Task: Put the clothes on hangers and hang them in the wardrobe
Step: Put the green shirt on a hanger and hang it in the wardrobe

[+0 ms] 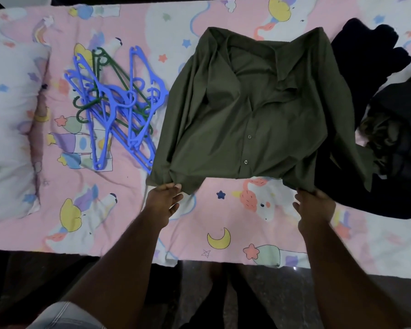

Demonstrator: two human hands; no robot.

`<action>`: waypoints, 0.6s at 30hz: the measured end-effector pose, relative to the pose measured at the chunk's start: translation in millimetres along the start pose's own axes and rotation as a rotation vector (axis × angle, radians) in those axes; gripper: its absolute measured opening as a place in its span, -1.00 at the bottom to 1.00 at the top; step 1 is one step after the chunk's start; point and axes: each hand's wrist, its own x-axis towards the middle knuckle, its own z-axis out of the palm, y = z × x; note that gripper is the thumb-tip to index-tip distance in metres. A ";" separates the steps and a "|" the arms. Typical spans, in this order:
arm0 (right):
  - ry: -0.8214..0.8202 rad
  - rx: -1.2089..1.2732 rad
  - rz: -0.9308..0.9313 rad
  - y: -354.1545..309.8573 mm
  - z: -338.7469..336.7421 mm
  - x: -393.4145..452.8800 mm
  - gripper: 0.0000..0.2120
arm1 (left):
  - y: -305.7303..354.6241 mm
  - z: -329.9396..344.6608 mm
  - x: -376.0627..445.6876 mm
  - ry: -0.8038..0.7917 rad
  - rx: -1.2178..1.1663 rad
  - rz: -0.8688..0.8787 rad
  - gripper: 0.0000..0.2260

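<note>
An olive green button-up shirt (254,110) lies spread on the bed, collar away from me, front side up. My left hand (164,203) pinches its near left hem corner. My right hand (314,205) grips the near right hem corner. A tangled pile of blue and green plastic hangers (114,105) lies on the bedsheet just left of the shirt, touching its left edge. A heap of dark clothes (389,129) sits at the right, partly under the shirt's right side. No wardrobe is in view.
The bed has a pink unicorn-print sheet (223,222). A matching pillow (10,124) lies at the left end. The bed's near edge runs across the lower part of the view, with dark floor (282,293) below it.
</note>
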 end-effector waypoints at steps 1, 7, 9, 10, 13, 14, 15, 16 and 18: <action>-0.003 0.033 0.003 -3.3 -6.6 -9.9 -0.83 | 0.8 -4.9 -5.8 -0.023 -0.018 -0.001 -0.87; -0.009 0.161 0.020 -29.2 -68.5 -72.5 -0.88 | 3.6 -43.2 -38.2 -0.120 -0.072 -0.048 -0.94; 0.042 0.163 0.055 -34.2 -92.2 -80.2 -0.87 | 1.4 -58.5 -43.7 -0.131 -0.121 -0.093 -0.91; 0.075 0.159 0.076 -37.0 -102.8 -81.4 -0.89 | 0.4 -65.9 -45.4 -0.124 -0.140 -0.110 -0.88; 0.142 0.063 0.123 -37.6 -129.5 -72.8 -0.84 | -3.5 -82.9 -49.1 -0.056 -0.103 -0.145 -0.82; 0.132 -0.024 0.113 -34.5 -135.7 -67.7 -0.72 | -5.7 -86.4 -50.0 -0.021 -0.044 -0.154 -0.85; 0.127 -0.139 0.094 -30.9 -140.1 -64.0 -0.65 | -8.9 -88.8 -49.6 0.021 0.040 -0.154 -0.89; 0.132 -0.270 0.072 -26.0 -142.9 -61.2 -0.64 | -12.0 -90.2 -47.9 0.071 0.151 -0.138 -0.92; 0.146 -0.569 0.020 -16.2 -143.5 -60.2 -0.58 | -19.1 -90.5 -42.1 0.177 0.434 -0.019 -0.81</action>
